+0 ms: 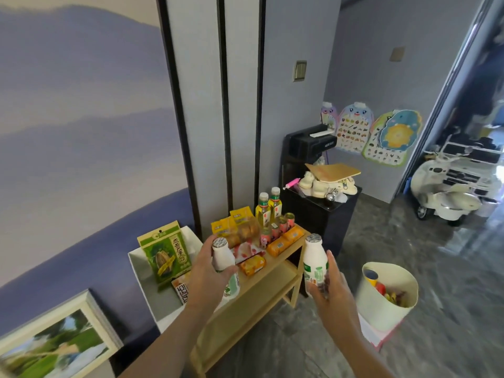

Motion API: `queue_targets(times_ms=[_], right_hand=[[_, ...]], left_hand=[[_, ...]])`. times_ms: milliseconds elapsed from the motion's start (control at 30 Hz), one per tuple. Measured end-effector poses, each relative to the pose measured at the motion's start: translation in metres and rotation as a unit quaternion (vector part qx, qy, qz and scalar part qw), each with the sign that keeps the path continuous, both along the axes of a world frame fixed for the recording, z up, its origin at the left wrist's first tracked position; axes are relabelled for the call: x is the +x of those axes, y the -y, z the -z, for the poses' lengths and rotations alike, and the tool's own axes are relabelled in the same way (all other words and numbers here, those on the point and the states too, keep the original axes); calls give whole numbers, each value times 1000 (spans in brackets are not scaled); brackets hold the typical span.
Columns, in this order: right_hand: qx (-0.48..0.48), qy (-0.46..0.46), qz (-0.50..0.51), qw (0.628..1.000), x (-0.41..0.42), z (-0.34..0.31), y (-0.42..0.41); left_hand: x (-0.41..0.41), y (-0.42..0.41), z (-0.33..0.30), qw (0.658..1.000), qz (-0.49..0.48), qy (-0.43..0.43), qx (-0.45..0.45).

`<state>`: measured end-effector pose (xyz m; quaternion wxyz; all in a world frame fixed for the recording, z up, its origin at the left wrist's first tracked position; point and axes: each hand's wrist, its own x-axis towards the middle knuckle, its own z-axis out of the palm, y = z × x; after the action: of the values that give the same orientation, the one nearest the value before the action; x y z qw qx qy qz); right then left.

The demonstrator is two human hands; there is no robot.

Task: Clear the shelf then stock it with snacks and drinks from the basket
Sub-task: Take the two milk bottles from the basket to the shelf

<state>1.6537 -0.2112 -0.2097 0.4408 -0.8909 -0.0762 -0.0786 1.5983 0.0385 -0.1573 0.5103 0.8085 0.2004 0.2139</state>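
Left hand [210, 271] gripping a white foil-capped milk bottle [223, 256], lower centre; right hand [331, 285] gripping a green-labelled white drink bottle [315, 264], writing unreadable; both hovering over the wooden shelf [261, 285]; basket [381, 304] sitting lower right.

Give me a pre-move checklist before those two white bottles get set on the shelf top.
1. Left hand grips the left white bottle: ok.
2. Right hand grips the right white bottle: ok.
3. Both bottles roughly upright, foil caps on: ok.
4. Bare space on the wooden shelf top, near the front: ok.
5. Orange snack pack lies clear of that front space: ok.
6. Basket emptied: not ok, items remain inside.
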Motion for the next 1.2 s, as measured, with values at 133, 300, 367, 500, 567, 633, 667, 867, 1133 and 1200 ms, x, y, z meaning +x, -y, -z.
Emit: queue_targets(times_ms=[133, 300, 367, 500, 567, 633, 667, 867, 1133, 1200], right_hand=[[16, -18, -57, 998, 61, 4, -16], [25, -73, -140, 987, 137, 34, -56], [16, -96, -187, 978, 162, 51, -73], [-14, -128, -252, 959, 198, 90, -103], [-15, -140, -278, 950, 211, 111, -117], [-18, -146, -301, 942, 220, 127, -131], [-24, -146, -311, 939, 222, 134, -138], [-57, -111, -350, 928, 232, 182, -175], [-128, -34, -364, 922, 246, 238, -202], [-142, 5, -351, 926, 251, 240, -198]], left_hand=[[42, 3, 12, 1000, -18, -3, 5], [91, 1, 36, 999, -45, -8, 5], [107, 0, 50, 997, -69, -16, 11], [134, -4, 79, 990, -128, -51, 30], [143, -7, 93, 984, -151, -72, 62], [150, -11, 107, 980, -154, -93, 87], [153, -14, 116, 977, -155, -106, 99], [163, -28, 162, 966, -154, -143, 148], [173, -35, 193, 919, -127, -195, 318], [180, -33, 191, 908, -122, -221, 333]])
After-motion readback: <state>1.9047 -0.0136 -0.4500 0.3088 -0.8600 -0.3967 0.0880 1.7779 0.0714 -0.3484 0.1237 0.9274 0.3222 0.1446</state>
